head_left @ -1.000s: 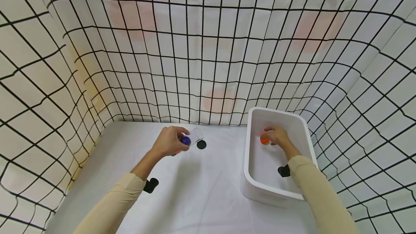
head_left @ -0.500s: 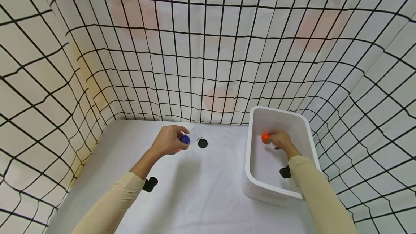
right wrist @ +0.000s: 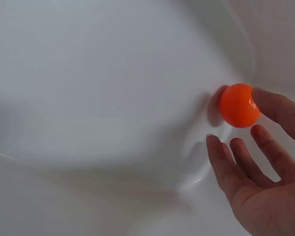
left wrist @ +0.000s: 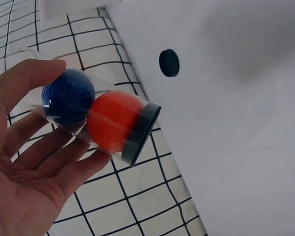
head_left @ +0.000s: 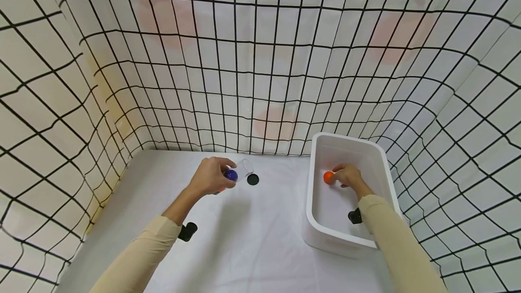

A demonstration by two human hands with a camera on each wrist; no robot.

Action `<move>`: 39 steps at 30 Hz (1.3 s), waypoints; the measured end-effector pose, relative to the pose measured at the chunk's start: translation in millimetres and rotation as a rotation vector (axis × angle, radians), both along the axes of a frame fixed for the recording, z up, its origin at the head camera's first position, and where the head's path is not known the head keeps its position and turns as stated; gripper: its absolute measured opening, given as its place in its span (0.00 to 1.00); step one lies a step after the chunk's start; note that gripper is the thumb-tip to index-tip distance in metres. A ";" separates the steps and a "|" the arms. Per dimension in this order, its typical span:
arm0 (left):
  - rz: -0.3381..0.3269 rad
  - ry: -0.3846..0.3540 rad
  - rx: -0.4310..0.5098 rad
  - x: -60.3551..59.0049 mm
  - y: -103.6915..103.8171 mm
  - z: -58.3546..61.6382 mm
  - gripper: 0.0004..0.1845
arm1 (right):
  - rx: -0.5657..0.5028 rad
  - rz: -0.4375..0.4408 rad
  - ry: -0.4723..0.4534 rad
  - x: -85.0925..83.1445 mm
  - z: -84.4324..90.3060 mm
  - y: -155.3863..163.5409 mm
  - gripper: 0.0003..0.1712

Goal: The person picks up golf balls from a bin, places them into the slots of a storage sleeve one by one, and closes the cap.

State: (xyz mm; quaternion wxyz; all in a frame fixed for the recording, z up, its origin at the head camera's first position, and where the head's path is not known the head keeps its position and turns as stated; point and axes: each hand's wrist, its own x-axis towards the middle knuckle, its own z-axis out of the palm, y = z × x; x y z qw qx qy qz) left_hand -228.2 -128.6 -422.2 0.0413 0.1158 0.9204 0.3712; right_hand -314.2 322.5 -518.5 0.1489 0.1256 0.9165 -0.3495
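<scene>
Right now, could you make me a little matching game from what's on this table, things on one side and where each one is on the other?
Things:
1. blue ball
2. loose orange ball
3. black disc
4. clear tube

Places:
A. lying flat on the white table
B. inside the white bin, at the right hand's fingertips
C. held in the left hand
D. inside the tube, next to another orange ball

Pairs: 1-D, 2-B, 3-A, 4-C
</scene>
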 end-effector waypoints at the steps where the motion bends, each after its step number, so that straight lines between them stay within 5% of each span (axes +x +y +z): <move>1: 0.003 -0.004 0.003 0.3 -0.2 -0.5 0.24 | -0.005 0.004 -0.003 0.5 -0.6 -1.1 0.31; 17: 0.007 0.003 -0.002 3.8 -4.0 -5.1 0.24 | -0.072 0.071 -0.008 1.6 -12.0 -27.4 0.24; 28: 0.013 0.002 -0.011 3.3 -5.8 -8.2 0.24 | 0.004 0.098 0.047 0.5 -12.6 -36.0 0.23; 33: 0.003 0.011 -0.014 1.8 -5.0 -6.8 0.24 | 0.009 0.108 0.056 0.6 -2.1 -34.0 0.23; 39: 0.007 0.005 -0.018 0.0 -5.4 -5.2 0.23 | 0.048 0.166 0.133 1.6 31.8 -32.4 0.25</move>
